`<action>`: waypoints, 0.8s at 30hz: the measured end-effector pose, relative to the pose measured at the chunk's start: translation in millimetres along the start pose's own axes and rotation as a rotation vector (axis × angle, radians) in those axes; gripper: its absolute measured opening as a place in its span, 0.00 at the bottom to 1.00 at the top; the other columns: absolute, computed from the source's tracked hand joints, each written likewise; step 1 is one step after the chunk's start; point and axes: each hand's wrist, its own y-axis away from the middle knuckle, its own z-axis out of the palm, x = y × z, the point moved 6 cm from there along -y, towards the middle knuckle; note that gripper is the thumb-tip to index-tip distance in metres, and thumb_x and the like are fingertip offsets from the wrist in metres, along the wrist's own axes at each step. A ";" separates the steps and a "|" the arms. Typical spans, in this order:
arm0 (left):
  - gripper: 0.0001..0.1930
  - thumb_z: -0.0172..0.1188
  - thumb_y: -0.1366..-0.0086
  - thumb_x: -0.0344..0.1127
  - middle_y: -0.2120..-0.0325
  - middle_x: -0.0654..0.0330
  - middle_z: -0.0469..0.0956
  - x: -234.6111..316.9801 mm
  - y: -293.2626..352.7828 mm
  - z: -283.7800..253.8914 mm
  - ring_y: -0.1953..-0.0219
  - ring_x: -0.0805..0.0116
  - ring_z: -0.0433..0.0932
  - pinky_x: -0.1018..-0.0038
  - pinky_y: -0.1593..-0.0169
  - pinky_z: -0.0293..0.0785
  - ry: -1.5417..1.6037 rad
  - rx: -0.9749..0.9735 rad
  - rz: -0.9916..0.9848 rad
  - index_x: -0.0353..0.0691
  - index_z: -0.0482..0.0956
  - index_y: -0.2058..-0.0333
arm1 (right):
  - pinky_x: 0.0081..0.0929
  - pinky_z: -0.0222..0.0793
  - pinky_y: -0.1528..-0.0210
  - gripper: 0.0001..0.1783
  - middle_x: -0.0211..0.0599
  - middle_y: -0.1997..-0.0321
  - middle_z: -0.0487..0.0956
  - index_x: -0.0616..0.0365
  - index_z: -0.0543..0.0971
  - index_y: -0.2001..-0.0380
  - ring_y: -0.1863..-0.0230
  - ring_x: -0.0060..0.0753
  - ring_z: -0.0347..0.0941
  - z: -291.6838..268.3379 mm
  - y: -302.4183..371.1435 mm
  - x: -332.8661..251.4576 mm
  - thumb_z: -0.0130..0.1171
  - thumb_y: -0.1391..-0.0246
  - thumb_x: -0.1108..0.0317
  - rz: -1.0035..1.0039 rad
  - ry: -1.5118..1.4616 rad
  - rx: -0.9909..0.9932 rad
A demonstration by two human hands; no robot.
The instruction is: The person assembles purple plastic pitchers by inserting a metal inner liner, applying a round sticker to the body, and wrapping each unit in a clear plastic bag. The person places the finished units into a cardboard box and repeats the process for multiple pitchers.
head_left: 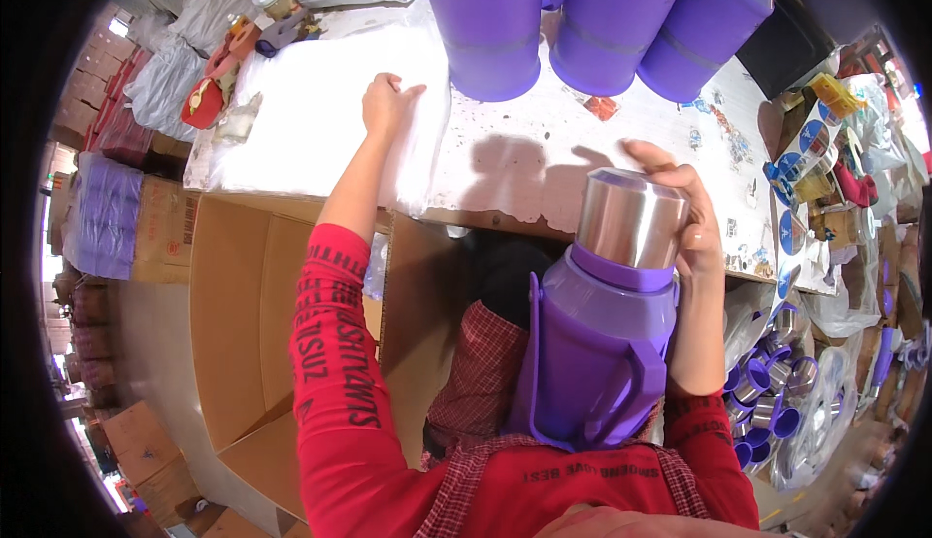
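Observation:
A large purple vacuum flask (607, 344) stands slightly tilted in my lap, its handle facing my body. A brushed steel cup lid (631, 218) tops it. My right hand (689, 203) curves around the lid's right side, fingers bent against the metal. Farther forward, my left hand (386, 109) lies over a pile of thin white plastic sheets (311, 111); its thumb stands apart from the bent fingers, and nothing shows between them. Glare washes out the sheets around that hand. At the table's far side stand more purple flasks (612, 23) in a row.
An open cardboard box (233, 315) sits below the table's front edge, left of my legs. Tape rolls (202, 103) lie at the table's far left. On the right hang label strips (791, 232), above a plastic bag of steel and purple cups (772, 392). The white table (524, 169) is stained.

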 end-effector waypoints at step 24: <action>0.17 0.50 0.29 0.41 0.62 0.54 0.81 65.0 67.1 15.3 0.54 0.64 0.77 0.69 0.47 0.71 1.214 -0.382 -0.279 0.30 0.79 0.58 | 0.32 0.73 0.49 0.18 0.36 0.64 0.80 0.56 0.81 0.57 0.60 0.40 0.78 54.1 -2.7 -39.5 0.65 0.49 0.59 -0.053 1.512 0.059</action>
